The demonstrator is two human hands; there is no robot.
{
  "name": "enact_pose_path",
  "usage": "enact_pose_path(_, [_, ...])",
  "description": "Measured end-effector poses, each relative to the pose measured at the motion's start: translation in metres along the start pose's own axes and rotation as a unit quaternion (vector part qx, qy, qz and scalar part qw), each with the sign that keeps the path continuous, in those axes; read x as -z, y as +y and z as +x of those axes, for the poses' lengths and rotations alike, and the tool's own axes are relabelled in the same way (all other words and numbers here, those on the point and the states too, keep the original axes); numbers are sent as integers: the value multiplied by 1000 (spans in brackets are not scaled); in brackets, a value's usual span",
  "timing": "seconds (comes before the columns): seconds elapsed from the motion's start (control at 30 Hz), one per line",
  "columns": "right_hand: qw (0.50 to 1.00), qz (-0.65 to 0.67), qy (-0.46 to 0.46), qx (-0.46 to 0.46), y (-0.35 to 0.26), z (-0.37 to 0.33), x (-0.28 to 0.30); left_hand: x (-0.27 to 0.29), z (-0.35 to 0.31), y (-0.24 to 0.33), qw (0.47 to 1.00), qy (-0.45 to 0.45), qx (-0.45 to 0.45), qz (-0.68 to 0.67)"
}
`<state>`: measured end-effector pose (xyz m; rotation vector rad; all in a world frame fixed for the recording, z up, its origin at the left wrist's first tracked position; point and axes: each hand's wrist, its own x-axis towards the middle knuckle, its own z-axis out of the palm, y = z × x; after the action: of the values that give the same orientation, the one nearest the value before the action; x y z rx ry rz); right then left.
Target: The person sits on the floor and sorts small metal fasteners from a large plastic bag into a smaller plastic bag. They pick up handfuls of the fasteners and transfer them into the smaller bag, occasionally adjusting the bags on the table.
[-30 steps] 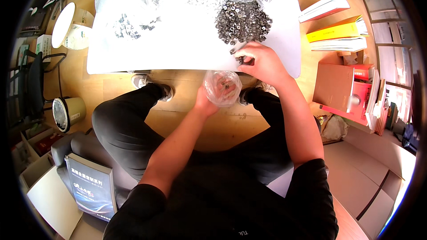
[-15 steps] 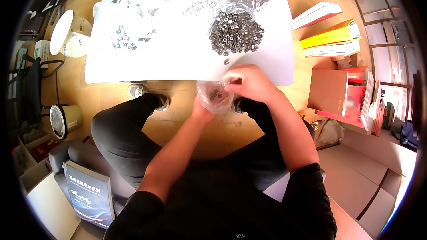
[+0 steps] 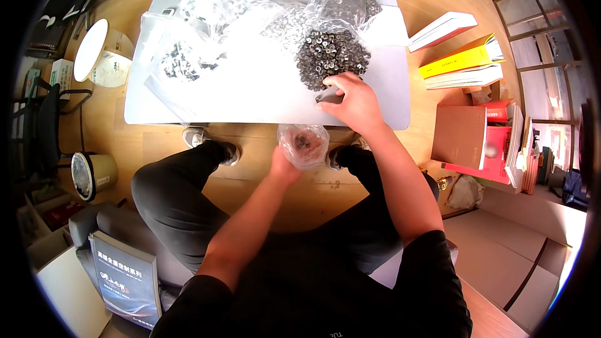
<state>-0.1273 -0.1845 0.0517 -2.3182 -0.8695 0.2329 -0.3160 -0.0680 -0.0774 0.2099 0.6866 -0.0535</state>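
My left hand (image 3: 285, 166) is closed around a small clear plastic bag (image 3: 313, 153), held just off the table's near edge. A few small dark metal pieces (image 3: 303, 142) lie inside its open mouth. My right hand (image 3: 357, 105) is over the table at the near edge of a heap of small round metal fittings (image 3: 332, 56). Its thumb and forefinger are apart and curved, with a dark patch between them, partly shadow; any single piece there is hard to make out. Behind the heap, a larger clear bag (image 3: 344, 0) holds more of the fittings.
On the white table (image 3: 250, 100), more clear bags of small parts (image 3: 181, 59) lie at left and a bag of pale pieces (image 3: 285, 28) in the middle. Books and binders (image 3: 460, 59) stand on the floor at right. A bin (image 3: 94, 172) is at left.
My right hand has moved away from the bag's mouth, forward to the heap, and its fingers have parted. My left hand still holds the bag, whose mouth is now in plain view.
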Motion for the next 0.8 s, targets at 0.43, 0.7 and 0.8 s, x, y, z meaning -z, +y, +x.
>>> enact_pose_path(0.43, [1000, 8, -4, 21, -10, 3, -21, -10, -6, 3, 999, 25, -15, 23])
enact_pose_path(0.7, [999, 26, -8, 36, -5, -3, -25, -3, 0, 5, 1000, 2, -3, -3])
enact_pose_path(0.8, [997, 37, -52, 31, -10, -14, -25, -3, 1, 7, 1000, 12, -5, 1])
